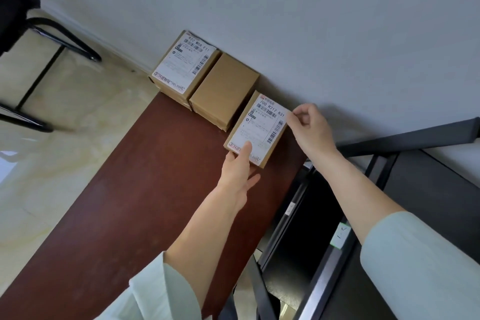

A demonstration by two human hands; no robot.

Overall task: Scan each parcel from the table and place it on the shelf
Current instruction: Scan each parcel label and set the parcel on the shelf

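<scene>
You had the nearest parcel (255, 130) between both hands at the far end of the tabletop (145, 189), close to the wall (311, 21). Your left hand (237, 171) held its near corner, thumb pressed on the label (259, 125) and fingers tucked beneath. Your right hand (310, 127) pinched the far right corner with curled fingertips. No scanner showed in either hand, so I could not tell how you meant to read the barcode.

The risks, as I judged them: both grips sat on corners only, so the box could have twisted or slipped out if you lifted fast. Your left thumb covered part of the label's lower edge, and a covered or tilted label might have given a failed scan. The plain brown box (224, 91) lay just beyond your left hand, very near or touching the held parcel, so dragging rather than lifting could have shoved it into the labelled box (185, 62) behind. The dark shelf frame (324, 228) stood directly below your right forearm, and a careless swing could have knocked a corner against it.

The parcel lay label up, roughly flat. Its long axis ran from your left hand away toward the wall and slightly right, with the large printed code at the far end.
</scene>
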